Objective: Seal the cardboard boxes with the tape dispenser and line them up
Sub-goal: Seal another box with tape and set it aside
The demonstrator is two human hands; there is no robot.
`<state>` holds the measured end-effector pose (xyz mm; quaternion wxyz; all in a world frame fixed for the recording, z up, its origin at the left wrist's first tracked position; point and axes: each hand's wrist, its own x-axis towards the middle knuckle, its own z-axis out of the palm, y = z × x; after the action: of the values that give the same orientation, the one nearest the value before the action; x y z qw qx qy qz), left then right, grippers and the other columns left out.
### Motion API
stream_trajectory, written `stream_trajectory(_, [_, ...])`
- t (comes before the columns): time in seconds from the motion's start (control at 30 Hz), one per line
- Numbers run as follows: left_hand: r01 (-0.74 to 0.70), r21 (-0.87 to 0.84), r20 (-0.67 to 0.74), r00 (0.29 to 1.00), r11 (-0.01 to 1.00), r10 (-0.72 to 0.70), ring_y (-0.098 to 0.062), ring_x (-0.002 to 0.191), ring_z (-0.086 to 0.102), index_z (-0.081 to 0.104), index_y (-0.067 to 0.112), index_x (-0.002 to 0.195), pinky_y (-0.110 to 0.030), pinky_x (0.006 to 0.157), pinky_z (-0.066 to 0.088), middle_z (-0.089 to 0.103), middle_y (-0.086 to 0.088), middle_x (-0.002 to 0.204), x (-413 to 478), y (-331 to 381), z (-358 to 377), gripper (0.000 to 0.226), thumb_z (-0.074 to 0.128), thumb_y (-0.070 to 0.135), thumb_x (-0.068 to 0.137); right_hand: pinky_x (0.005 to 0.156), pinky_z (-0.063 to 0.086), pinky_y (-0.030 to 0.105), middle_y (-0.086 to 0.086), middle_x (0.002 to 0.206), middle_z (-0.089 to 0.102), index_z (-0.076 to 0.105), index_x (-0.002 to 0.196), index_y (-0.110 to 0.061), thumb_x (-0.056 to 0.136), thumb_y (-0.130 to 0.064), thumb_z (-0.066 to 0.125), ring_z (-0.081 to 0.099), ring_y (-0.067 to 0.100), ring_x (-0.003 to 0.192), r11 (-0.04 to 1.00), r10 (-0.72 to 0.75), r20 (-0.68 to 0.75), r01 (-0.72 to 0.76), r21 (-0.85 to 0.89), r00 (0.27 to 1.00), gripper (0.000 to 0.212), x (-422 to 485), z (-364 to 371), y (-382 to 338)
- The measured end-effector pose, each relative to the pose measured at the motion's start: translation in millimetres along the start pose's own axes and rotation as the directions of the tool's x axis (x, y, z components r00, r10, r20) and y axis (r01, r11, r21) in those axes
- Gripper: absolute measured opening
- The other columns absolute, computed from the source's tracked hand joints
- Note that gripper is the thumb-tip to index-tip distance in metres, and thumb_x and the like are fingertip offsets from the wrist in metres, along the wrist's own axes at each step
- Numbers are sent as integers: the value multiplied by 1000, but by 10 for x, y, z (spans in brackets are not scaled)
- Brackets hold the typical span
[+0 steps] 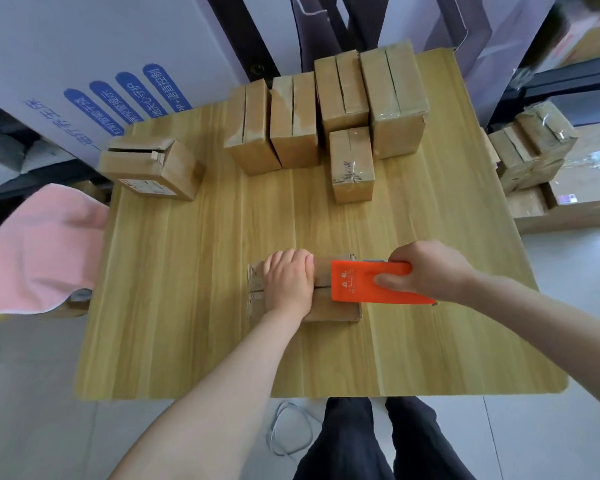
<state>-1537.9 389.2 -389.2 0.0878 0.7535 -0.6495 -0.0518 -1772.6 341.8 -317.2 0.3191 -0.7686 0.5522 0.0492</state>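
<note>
Now 7 boxes [295,133] on table [187,271], 1 tape dispenser [357,282], right hand [426,271] gripping

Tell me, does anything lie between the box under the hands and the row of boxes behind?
A small box stands in front of the row, right of its middle; elsewhere only bare table lies between.

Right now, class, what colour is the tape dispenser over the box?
The tape dispenser is orange-red, clearest in the head view.
</note>
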Motion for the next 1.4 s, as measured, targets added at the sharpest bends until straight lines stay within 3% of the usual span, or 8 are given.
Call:
stream_trajectory(0.07, [2,12,6,1000,1000,-2,-18,85,51,58,21,86,-33,97,34,57,8,83,1,0,7,44,18,33,99,47,38,23,-8,61,57,62,71,-21,82,-54,61,55,9,58,1000,25,20,-25,16,1000,35,-40,-73,161])
stream_trajectory(0.23, [1,13,26,1000,1000,-1,-18,89,52,61,20,92,-36,102,33,60,8,88,-5,12,8,45,18,33,100,45,48,26,-6,58,62,67,72,-23,82,-49,64,56,4,40,997,57,54,-60,51,997,29,-158,-164,535])
stream_trajectory(0.4, [-1,-6,20,1000,1000,1,-18,89,53,62,19,93,-38,102,35,61,7,88,-14,7,0,47,18,34,100,49,49,28,-8,60,62,68,76,-24,82,-49,64,60,9,52,998,46,60,-48,29,997,25,-134,-102,689])
stream_trajectory(0.53, [-1,-9,9,1000,1000,2,-18,87,51,61,19,90,-38,102,35,59,7,86,-5,-3,9,48,17,34,101,43,42,24,-8,57,61,64,70,-29,81,-51,64,64,15,53,996,86,63,-87,19,994,25,-176,-85,778])
stream_trajectory(0.77, [14,12,15,1000,1000,-14,-18,89,52,60,20,91,-39,105,33,59,8,87,-9,31,31,47,17,34,101,47,32,23,-5,68,55,61,77,-18,82,-60,52,58,19,69,950,99,59,-77,-302,993,43,85,-9,129])
stream_trajectory(0.97, [26,-8,-9,1000,1000,-26,-21,88,52,60,21,88,-41,103,35,59,6,85,-19,58,38,45,20,38,100,47,30,23,-3,66,48,42,64,-18,85,-44,55,51,20,64,932,166,91,-126,-341,982,37,209,-182,-257])
stream_trajectory(1.13, [0,29,43,999,1000,-1,-17,94,51,58,27,92,-37,104,31,59,11,91,-16,44,39,58,10,59,96,48,30,22,-5,66,49,45,66,-20,87,-33,55,43,13,54,914,224,101,-174,-366,969,26,317,-255,-480])
stream_trajectory(1.4, [-23,63,25,999,998,22,-17,92,52,58,24,90,-39,103,30,59,8,89,-18,58,37,57,17,63,96,47,29,22,-5,67,49,48,67,-20,85,-24,55,43,14,54,892,263,72,-213,-399,962,20,385,-245,-647])
